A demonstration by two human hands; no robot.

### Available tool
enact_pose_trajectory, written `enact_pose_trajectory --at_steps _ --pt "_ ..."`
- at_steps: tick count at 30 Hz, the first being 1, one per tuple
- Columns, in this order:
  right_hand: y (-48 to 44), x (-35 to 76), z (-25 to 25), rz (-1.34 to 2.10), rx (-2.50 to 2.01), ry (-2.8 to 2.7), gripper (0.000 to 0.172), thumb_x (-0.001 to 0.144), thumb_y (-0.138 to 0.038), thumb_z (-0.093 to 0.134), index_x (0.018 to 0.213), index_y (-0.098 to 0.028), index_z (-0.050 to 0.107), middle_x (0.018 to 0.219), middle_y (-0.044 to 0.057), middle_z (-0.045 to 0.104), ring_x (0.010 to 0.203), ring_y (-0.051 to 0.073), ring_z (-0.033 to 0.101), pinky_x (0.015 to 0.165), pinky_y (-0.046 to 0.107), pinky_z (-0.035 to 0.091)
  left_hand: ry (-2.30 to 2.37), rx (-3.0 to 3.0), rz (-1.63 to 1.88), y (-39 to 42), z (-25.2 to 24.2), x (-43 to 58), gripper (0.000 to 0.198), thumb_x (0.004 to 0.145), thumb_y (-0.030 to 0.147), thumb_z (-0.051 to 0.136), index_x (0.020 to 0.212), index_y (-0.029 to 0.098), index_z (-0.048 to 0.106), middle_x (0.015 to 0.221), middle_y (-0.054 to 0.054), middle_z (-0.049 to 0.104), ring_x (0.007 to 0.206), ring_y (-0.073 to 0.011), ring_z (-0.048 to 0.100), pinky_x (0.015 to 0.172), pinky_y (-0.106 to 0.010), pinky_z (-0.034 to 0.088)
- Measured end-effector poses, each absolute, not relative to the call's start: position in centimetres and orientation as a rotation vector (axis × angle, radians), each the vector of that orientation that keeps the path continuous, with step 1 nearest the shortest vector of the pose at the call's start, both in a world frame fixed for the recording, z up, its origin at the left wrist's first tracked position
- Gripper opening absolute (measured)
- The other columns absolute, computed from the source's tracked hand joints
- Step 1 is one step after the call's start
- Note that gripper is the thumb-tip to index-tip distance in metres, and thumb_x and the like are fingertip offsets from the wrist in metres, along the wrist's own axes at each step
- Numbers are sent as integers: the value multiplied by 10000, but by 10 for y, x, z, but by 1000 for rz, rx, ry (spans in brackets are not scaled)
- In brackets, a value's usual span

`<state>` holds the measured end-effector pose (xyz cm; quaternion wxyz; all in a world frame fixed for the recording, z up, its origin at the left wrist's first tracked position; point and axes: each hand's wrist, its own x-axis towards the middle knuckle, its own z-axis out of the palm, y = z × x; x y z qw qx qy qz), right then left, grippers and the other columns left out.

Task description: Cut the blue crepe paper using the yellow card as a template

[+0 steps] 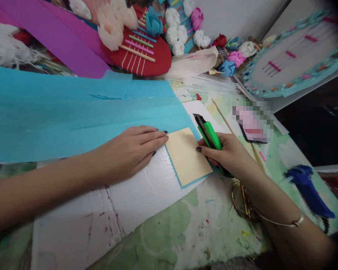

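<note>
My right hand (228, 153) is closed round a green utility knife (211, 134), its dark blade end pointing up and away from me. The thumb of that hand rests by the right edge of a pale yellow paper square (187, 157). My left hand (142, 146) lies flat with fingers stretched out, fingertips at the square's left edge. Under the square, a narrow blue border shows along its lower and left sides. A large blue paper sheet (73, 112) spreads beneath and beyond my left hand. Below it is a scored white board (87, 217).
Gold-handled scissors (239, 200) lie by my right wrist. A blue glue gun (310, 189) and a phone (252, 125) are at the right, near a thin stick (222, 116). Purple paper (56, 33), paper flowers (176, 33) and a red oval piece (157, 62) fill the back.
</note>
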<state>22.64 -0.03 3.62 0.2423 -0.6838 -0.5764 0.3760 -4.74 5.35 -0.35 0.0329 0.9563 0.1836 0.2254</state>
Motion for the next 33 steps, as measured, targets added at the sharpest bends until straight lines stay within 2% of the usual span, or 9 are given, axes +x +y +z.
enact_pose_trajectory --at_steps 13,23,33 --pt "-1 227 36 1033 -1832 -1601 144 733 -242 668 853 -163 655 465 -57 511 415 98 480 425 238 374 545 2944 670 56 -8 -49 398 967 174 385 1309 108 578 1339 -117 597 1220 -305 511 1027 -478 421" --pt "-1 226 37 1035 -1850 -1598 136 717 -230 664 833 -159 661 475 -56 520 413 92 485 410 227 374 547 2951 687 56 -9 -49 405 966 172 383 1329 143 559 1340 -87 600 1227 -290 516 1030 -467 429" --pt "-1 226 38 1000 -1906 -1593 161 714 -259 679 846 -168 682 494 -47 537 419 96 504 421 233 393 542 2975 664 56 -6 -48 401 966 172 374 1311 90 562 1325 -117 606 1221 -301 515 1019 -466 433"
